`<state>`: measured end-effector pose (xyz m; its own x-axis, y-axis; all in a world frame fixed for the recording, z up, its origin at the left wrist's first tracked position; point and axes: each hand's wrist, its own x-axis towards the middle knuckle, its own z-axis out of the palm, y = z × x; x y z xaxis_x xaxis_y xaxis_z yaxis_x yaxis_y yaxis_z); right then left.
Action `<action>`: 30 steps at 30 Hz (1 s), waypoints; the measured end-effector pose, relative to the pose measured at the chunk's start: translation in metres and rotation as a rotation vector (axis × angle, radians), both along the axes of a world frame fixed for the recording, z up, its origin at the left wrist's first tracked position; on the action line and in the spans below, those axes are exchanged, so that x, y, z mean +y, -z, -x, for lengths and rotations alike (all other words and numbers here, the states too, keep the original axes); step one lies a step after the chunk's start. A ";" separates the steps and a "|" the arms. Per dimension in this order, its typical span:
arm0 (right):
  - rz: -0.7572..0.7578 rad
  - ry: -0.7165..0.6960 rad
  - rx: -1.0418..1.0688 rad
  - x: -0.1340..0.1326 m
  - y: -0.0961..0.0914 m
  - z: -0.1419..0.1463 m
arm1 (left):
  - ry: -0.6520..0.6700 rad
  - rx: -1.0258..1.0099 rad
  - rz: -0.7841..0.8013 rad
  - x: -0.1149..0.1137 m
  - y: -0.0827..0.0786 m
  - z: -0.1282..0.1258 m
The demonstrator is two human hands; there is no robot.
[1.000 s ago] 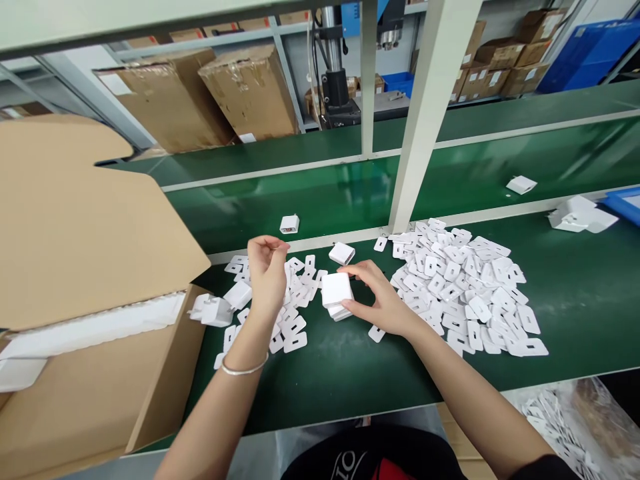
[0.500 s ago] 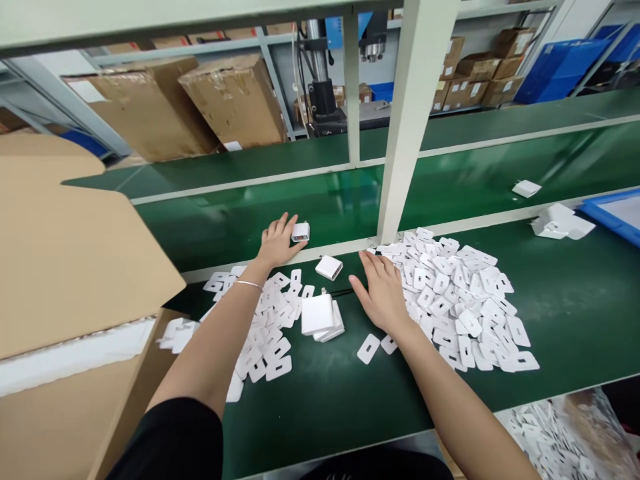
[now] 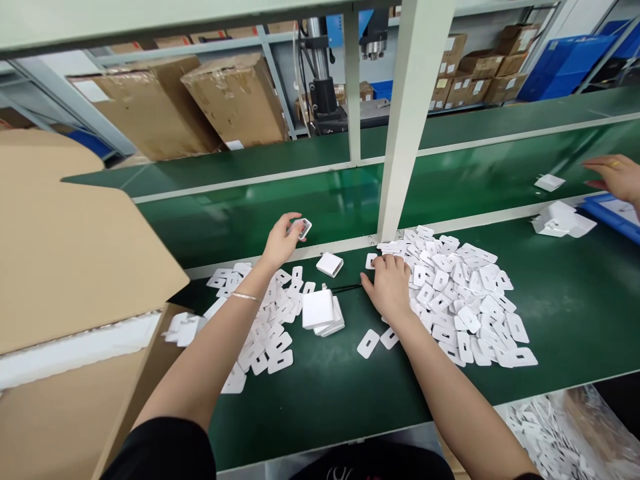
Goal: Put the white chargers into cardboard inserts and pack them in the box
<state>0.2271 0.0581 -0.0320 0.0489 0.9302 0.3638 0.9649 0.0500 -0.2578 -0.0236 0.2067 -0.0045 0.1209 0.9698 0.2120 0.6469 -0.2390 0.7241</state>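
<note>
Green bench [image 3: 325, 393] | left hand [image 3: 280, 243] fingers grasp white charger [image 3: 301, 228] | right hand [image 3: 390, 287] — fingertips hidden among white tabs [image 3: 460, 293], grip unclear

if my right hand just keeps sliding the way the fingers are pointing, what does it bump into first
Probably the foot of the white frame post. The right hand lies flat at the near-left edge of the pile of white cards, fingers pointing up and away toward that post; a few loose cards lie between. Depth is hard to judge.

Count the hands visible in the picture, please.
3: the person's left hand holding a small white charger, their right hand on the pile of white tabs, and a co-worker's hand at far right.
</note>
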 end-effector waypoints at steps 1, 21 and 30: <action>-0.007 0.003 -0.017 0.000 0.000 0.000 | -0.012 -0.229 0.037 -0.013 -0.006 0.002; 0.086 -0.004 -0.014 0.005 -0.007 -0.007 | 0.144 -0.639 0.108 -0.187 -0.055 0.001; 0.191 -0.073 0.028 0.001 -0.013 -0.007 | 0.057 -0.720 -0.037 -0.173 -0.043 -0.005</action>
